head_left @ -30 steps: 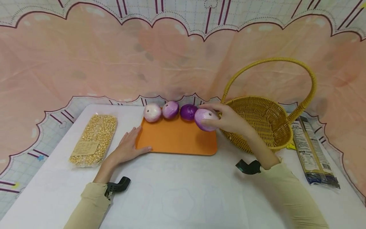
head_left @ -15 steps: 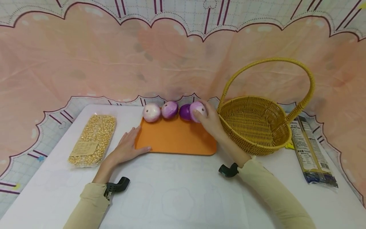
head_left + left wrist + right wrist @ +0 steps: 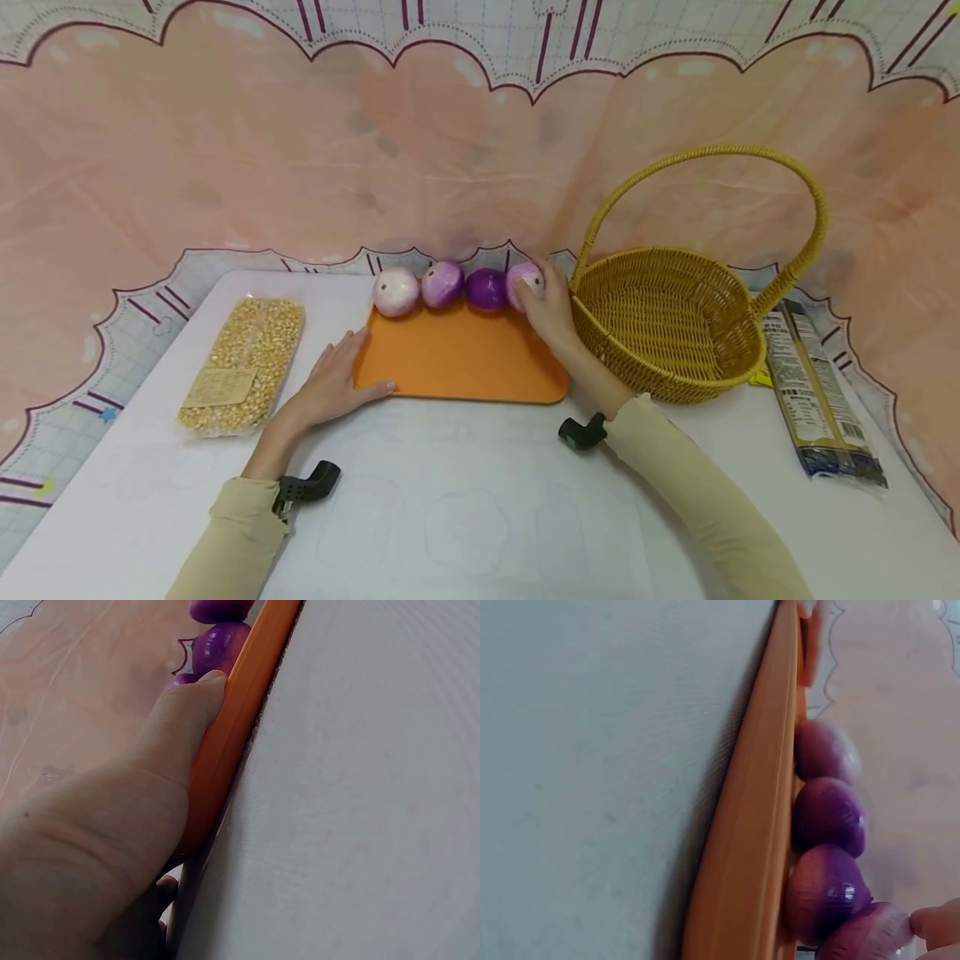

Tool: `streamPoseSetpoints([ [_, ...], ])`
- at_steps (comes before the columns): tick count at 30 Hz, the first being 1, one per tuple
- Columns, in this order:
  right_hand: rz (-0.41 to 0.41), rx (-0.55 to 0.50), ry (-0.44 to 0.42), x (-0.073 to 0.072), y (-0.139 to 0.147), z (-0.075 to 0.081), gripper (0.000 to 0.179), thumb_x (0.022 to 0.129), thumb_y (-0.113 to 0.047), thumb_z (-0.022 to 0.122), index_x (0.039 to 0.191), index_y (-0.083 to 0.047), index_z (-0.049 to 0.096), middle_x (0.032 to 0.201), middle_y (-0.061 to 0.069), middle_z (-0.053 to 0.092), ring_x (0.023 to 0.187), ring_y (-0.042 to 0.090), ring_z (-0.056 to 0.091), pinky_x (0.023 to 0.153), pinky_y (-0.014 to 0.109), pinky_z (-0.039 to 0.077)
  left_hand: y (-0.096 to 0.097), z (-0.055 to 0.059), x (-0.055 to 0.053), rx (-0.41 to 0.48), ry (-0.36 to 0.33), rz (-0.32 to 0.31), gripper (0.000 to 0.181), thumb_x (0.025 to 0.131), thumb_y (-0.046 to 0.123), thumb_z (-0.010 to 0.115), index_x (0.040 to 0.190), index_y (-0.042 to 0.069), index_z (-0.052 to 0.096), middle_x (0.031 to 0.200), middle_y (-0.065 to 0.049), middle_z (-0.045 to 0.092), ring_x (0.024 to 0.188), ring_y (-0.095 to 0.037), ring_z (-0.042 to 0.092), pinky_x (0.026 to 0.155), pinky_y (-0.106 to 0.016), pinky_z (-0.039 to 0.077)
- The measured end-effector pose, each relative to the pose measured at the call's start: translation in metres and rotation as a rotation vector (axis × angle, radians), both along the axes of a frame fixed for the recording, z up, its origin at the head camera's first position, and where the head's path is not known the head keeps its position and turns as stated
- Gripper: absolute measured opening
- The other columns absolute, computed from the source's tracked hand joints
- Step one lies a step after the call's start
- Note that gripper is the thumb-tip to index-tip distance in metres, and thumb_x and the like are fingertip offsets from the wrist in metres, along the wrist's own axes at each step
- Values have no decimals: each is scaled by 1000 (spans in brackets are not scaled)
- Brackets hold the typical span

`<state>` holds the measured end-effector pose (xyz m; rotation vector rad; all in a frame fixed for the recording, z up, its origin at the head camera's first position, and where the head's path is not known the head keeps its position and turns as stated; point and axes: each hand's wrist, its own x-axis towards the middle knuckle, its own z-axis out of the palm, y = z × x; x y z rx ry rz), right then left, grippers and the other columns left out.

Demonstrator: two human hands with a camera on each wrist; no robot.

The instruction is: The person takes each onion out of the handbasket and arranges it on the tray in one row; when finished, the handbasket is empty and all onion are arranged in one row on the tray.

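Note:
Along the far edge of an orange tray (image 3: 465, 358) stands a row of round onions: a pale one (image 3: 396, 292), a pink-purple one (image 3: 442, 284), a deep purple one (image 3: 487, 290) and a light purple one (image 3: 524, 287) at the right end. My right hand (image 3: 550, 310) holds that last onion, thumb in front and fingers behind it. In the right wrist view, a fingertip (image 3: 934, 922) touches this onion (image 3: 870, 934), which leans close to its neighbour. My left hand (image 3: 333, 383) rests at the tray's near left corner, thumb along the front rim (image 3: 225, 742), fingers extended by the left side.
A yellow wicker basket (image 3: 667, 375) with a tall handle stands right of the tray. Past it lies a dark and clear printed packet (image 3: 821, 400). A bag of corn kernels (image 3: 243, 362) lies on the white table (image 3: 450, 500) at left. Patterned cloth hangs behind.
My right hand has carried the light purple onion from beside the basket leftward and lowered it to the row's right end. The left hand stays at the tray corner.

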<state>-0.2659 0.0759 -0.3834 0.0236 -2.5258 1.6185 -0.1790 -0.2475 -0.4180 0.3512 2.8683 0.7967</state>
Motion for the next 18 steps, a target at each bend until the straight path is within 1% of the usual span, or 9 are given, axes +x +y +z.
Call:
streamPoseSetpoints([
  [3,-16,24,-28,-1,-2,-1,57,95,-25,59,146,-9,40,148,22,36,134,35,42,115,46,36,0,0,1,0,0,-3,104,86,55,64,155,-1,10,160,-27,13,150,-43,6,123,-57,0],
  [7,-34,48,-44,-4,-4,-2,56,94,-24,60,145,-10,42,148,23,35,132,36,43,113,47,38,1,2,1,4,-1,-7,104,86,55,64,155,-1,10,160,-27,13,150,-43,6,123,-57,0],
  [13,-48,118,-53,-9,-6,-6,58,92,-24,59,145,-10,42,147,22,36,134,35,39,112,48,36,1,1,1,1,3,-3,103,86,55,64,155,-1,10,161,-26,13,150,-43,6,123,-57,0],
  [18,-47,146,-71,-10,-6,-8,58,92,-27,57,146,-12,41,148,20,35,137,34,35,113,50,32,1,1,1,5,-2,-4,104,86,55,64,155,-1,10,160,-26,13,150,-43,6,123,-57,0],
])
